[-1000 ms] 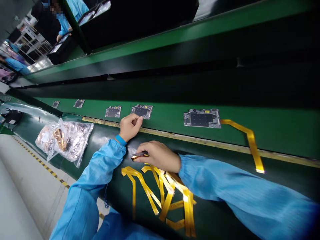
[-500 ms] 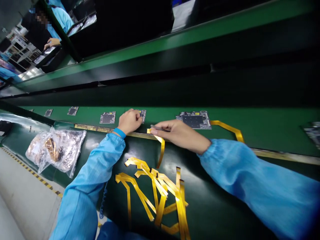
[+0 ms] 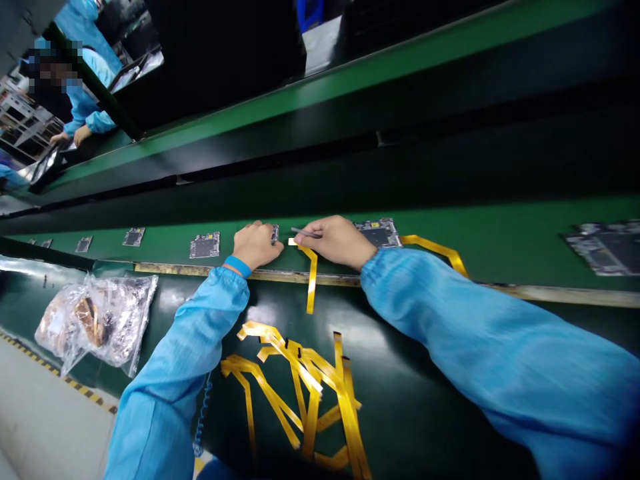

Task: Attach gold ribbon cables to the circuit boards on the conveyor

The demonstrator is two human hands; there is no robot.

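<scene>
My left hand [image 3: 257, 247], with a blue band at its wrist, is closed over a circuit board [image 3: 275, 233] on the green belt and hides most of it. Between the fingers of my right hand [image 3: 337, 241] is a yellow flex cable [image 3: 312, 280]. Its pale end points toward that board, apart from it, and its tail hangs over the belt's edge. The same hand also has a thin grey tool [image 3: 306, 233] pinched in it; its exact kind is unclear. Behind my right hand lies another board [image 3: 377, 233] with a flex cable [image 3: 435, 245] at its right end.
Loose yellow flex cables [image 3: 305, 387] lie heaped on the dark green bench. A clear plastic bag [image 3: 100, 320] rests at left. More boards [image 3: 205, 245] sit along the belt, one [image 3: 610, 247] far right. A co-worker's hands [image 3: 75, 135] show at upper left.
Both boards by my hands have shifted left in view. My right hand has moved left and up over the belt, bringing the flex cable closer to the board under my left hand.
</scene>
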